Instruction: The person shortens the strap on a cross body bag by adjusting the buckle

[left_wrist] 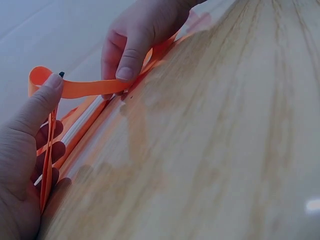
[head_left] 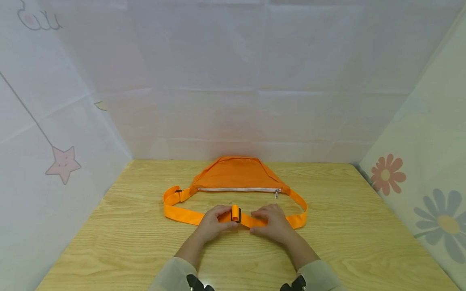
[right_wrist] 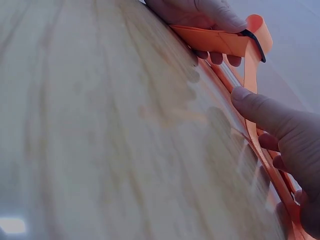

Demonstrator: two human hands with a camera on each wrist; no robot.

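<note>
An orange waist bag (head_left: 240, 173) lies flat toward the back of the table, its zipper edge facing me. Its orange strap (head_left: 183, 215) loops forward from both ends. At the front of the loop, my left hand (head_left: 212, 222) pinches the strap beside a black slide buckle (right_wrist: 255, 45), thumb near its edge. A short loop of webbing (head_left: 235, 213) stands up through the buckle. To the right of it, my right hand (head_left: 274, 224) holds the strap between thumb and fingers. In the right wrist view, the right thumb (right_wrist: 250, 102) lies against the webbing, with the fingers behind.
The wood-grain table (head_left: 349, 242) carries the bag. A pale fabric backdrop (head_left: 240, 81) rises behind the table's back edge and along both sides. A metal zipper pull (head_left: 276, 194) hangs at the bag's right end. A second dark buckle (head_left: 178, 190) sits on the strap's left side.
</note>
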